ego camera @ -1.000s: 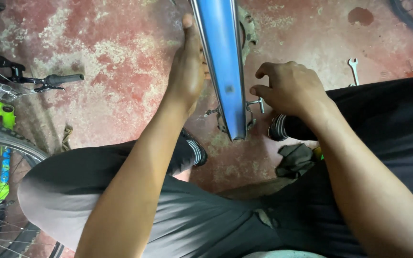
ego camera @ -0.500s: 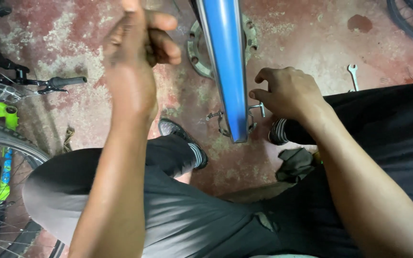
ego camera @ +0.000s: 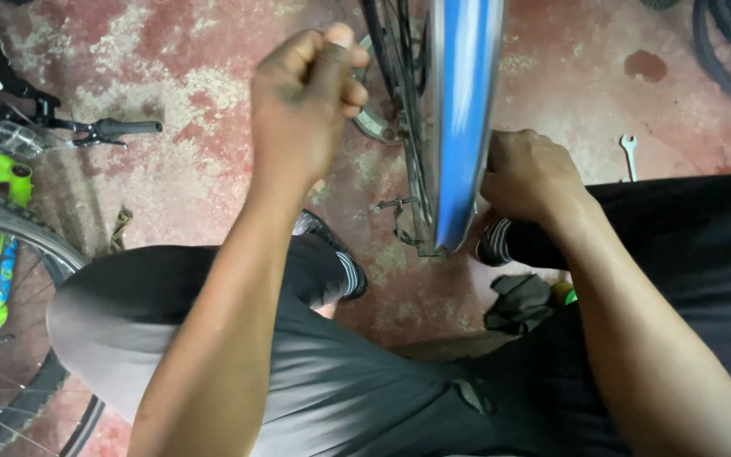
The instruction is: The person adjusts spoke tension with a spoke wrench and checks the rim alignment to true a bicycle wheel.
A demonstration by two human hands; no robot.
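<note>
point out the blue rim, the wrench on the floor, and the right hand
blue rim [ego camera: 464,118]: head view, on the blue band of the wheel's edge, mid-height.
wrench [ego camera: 629,155]: head view, on its shaft, lying on the red floor.
right hand [ego camera: 530,173]: head view, on the back of the hand, beside the rim.

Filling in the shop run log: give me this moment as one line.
left hand: fisted, raised beside blue-rimmed wheel | right hand: closed at wheel's right side, contents hidden | wrench: on red floor
</note>
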